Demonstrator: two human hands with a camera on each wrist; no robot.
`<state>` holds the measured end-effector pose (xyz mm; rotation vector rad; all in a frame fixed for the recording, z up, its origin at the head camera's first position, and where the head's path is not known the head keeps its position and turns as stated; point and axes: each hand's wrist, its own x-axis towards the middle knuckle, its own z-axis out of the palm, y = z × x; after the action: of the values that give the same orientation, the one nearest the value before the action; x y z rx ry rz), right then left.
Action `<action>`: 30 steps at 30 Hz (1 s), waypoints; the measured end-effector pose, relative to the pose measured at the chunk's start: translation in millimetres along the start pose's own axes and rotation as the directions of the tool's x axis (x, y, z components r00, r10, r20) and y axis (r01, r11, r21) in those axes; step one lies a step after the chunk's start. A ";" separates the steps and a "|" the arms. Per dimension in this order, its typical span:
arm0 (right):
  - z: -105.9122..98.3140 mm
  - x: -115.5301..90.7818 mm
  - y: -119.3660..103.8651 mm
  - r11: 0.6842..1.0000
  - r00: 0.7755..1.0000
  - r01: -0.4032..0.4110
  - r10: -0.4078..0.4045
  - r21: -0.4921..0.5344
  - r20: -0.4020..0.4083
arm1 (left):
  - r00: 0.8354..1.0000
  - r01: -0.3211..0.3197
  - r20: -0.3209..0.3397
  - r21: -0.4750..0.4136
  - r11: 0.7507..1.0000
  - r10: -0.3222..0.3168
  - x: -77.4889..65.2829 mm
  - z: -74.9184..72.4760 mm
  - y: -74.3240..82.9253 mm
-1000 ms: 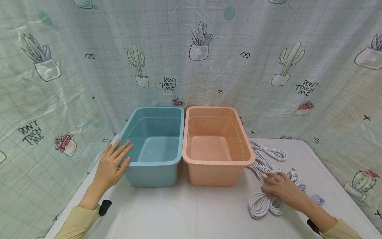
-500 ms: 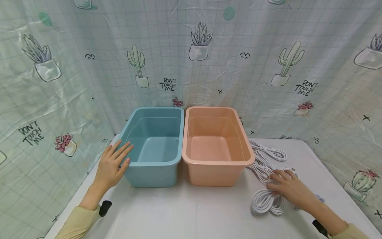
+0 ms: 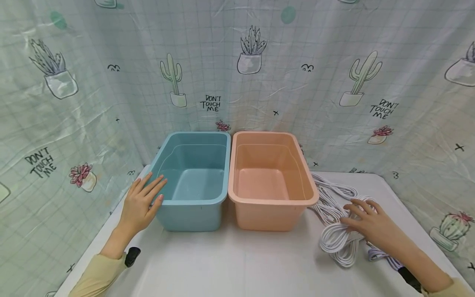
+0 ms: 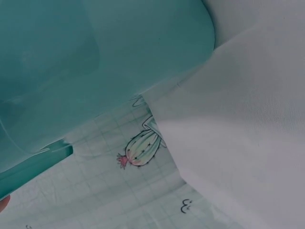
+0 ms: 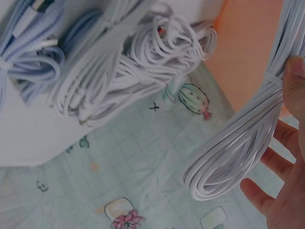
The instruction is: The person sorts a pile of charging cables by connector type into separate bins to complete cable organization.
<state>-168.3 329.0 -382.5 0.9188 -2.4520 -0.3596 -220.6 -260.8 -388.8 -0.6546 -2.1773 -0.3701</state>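
My left hand [image 3: 139, 206] rests at the near left corner of a blue plastic bin [image 3: 193, 216], fingers spread over its rim. In the left wrist view the bin's wall [image 4: 114, 52] fills the upper left, and a fingertip [image 4: 4, 203] shows at the left edge. My right hand [image 3: 375, 225] pinches a coiled white cable [image 3: 333, 239] between thumb and fingers. The right wrist view shows this cable [image 5: 233, 148] hanging as a tied loop, raised off the table. More white cables [image 3: 328, 210] and a lilac cable [image 3: 378, 253] lie around the right hand.
A peach bin [image 3: 269, 216] stands right of the blue one, close beside it. Another white coil [image 3: 343, 190] lies behind, partly hidden by the peach bin. In the right wrist view lilac-blue cables [image 5: 33, 67] lie by white bundles [image 5: 109, 71]. A printed curtain [image 3: 274, 90] encloses the white table [image 3: 237, 264].
My right hand has shifted right and slightly up, with the white cable coming along in its grip. More of the lilac cable shows beneath the wrist. The left hand stays put.
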 end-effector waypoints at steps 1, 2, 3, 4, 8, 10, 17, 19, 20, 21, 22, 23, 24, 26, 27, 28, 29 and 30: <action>-2.4 1.2 1.6 1.000 1.000 0.004 -0.004 0.000 -0.013 | 1.000 0.000 -0.001 0.000 1.000 0.000 0.0 0.4 -0.2; -4.4 2.5 3.5 1.000 0.999 0.006 -0.006 -0.003 -0.032 | 1.000 -0.001 -0.003 -0.001 1.000 0.001 0.0 0.8 -0.5; -6.3 3.9 5.6 1.000 0.998 0.010 -0.011 -0.008 -0.054 | 1.000 -0.001 -0.004 0.001 1.000 0.001 -0.1 1.1 -0.7; -8.0 5.2 8.1 1.000 0.997 0.012 -0.013 -0.008 -0.075 | 1.000 -0.001 -0.005 0.002 1.000 0.001 0.0 1.3 -0.8; -14.5 11.6 18.9 1.000 0.989 0.009 -0.012 -0.022 -0.146 | 1.000 0.000 -0.010 0.006 1.000 0.000 0.5 1.1 -1.0; -18.3 15.0 24.4 1.000 0.984 0.012 -0.016 -0.027 -0.178 | 1.000 0.001 -0.010 0.009 1.000 -0.001 0.9 0.5 -1.0; -38.7 30.8 43.1 0.999 0.964 0.010 -0.024 -0.053 -0.265 | 1.000 -0.007 -0.004 0.023 1.000 0.007 0.5 0.5 -0.5; -44.8 36.0 48.8 0.998 0.965 0.007 -0.023 -0.061 -0.263 | 1.000 -0.005 -0.003 0.024 1.000 0.005 -0.1 0.7 -0.3; -47.7 38.5 51.6 0.998 0.967 0.005 -0.019 -0.056 -0.255 | 1.000 -0.004 -0.002 0.024 1.000 0.004 -0.4 0.7 -0.2; -50.2 41.0 54.3 0.998 0.968 0.004 -0.018 -0.058 -0.250 | 1.000 -0.003 -0.002 0.023 1.000 0.003 -0.5 0.8 0.0; -52.5 43.9 56.8 0.998 0.969 0.000 -0.014 -0.059 -0.245 | 1.000 -0.002 -0.001 0.025 1.000 0.002 -0.8 0.9 0.0; -54.5 46.9 59.0 0.998 0.970 -0.003 -0.013 -0.063 -0.243 | 1.000 -0.001 0.000 0.025 1.000 0.001 -0.9 1.0 0.0; -56.3 49.9 61.0 0.998 0.971 -0.004 -0.011 -0.062 -0.240 | 1.000 0.000 0.001 0.023 1.000 0.000 -1.1 1.2 -0.1; -59.1 56.6 64.8 0.998 0.971 -0.004 -0.011 -0.061 -0.238 | 1.000 0.001 -0.001 0.022 1.000 -0.001 -1.2 1.5 -0.3; -60.4 60.6 66.6 0.998 0.970 -0.002 -0.014 -0.066 -0.243 | 1.000 0.000 -0.002 0.022 1.000 0.000 -1.3 1.5 -0.4; -61.7 64.6 68.1 0.998 0.970 0.000 -0.015 -0.063 -0.244 | 1.000 0.000 -0.003 0.023 1.000 0.001 -1.3 1.6 -0.7; -62.8 69.0 69.6 0.998 0.968 0.004 -0.020 -0.063 -0.249 | 1.000 -0.001 -0.004 0.022 1.000 0.001 -1.4 1.6 -1.1; -64.0 73.6 70.8 0.998 0.968 0.006 -0.022 -0.062 -0.249 | 1.000 0.000 -0.005 0.023 1.000 0.000 -1.5 1.5 -1.6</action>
<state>-220.5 327.4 -273.9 0.8979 -2.1942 -0.3021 -221.6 -262.0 -390.9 -0.6401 -2.1738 -0.3460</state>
